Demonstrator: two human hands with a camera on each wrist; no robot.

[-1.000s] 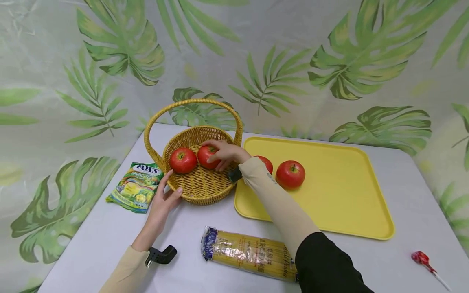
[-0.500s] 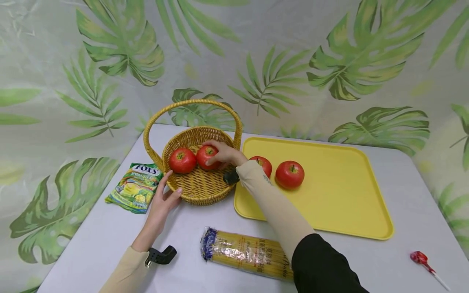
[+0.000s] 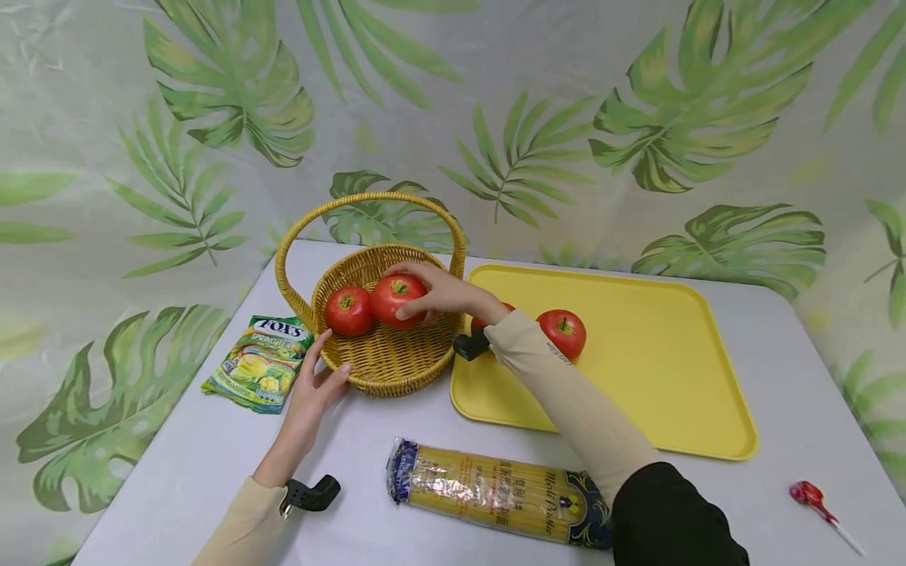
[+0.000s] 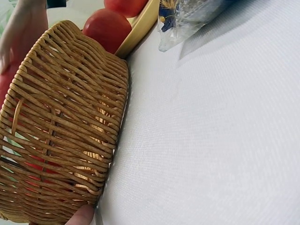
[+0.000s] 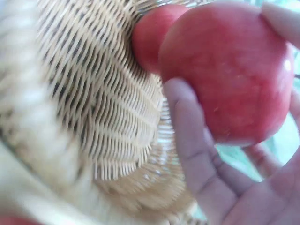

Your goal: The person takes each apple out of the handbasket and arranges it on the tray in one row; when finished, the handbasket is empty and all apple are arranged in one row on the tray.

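Note:
My right hand (image 3: 453, 292) grips a red apple (image 3: 388, 305) by its sides, above the wicker basket (image 3: 396, 384). In the right wrist view, fingers and thumb spread around this apple (image 5: 225, 75). A second red apple (image 3: 348, 311) sits in the basket to its left. My left hand (image 3: 314, 399) rests against the basket's front left wall, index finger along the side and thumb toward the front. The left wrist view shows the thumb low on the woven wall (image 4: 65, 117); the other fingers are hidden there.
Right of the basket, a yellow tray (image 3: 658, 369) bears two apples, one (image 3: 562, 333) in plain sight, one (image 3: 480, 322) partly behind the right wrist. A green candy bag (image 3: 260, 363) lies left, a spaghetti pack (image 3: 488, 495) in front, a lollipop (image 3: 814, 499) far right.
My right hand has closed on the right-hand apple and raised it a little within the basket. The right forearm has shifted rightward; the left hand stays in place.

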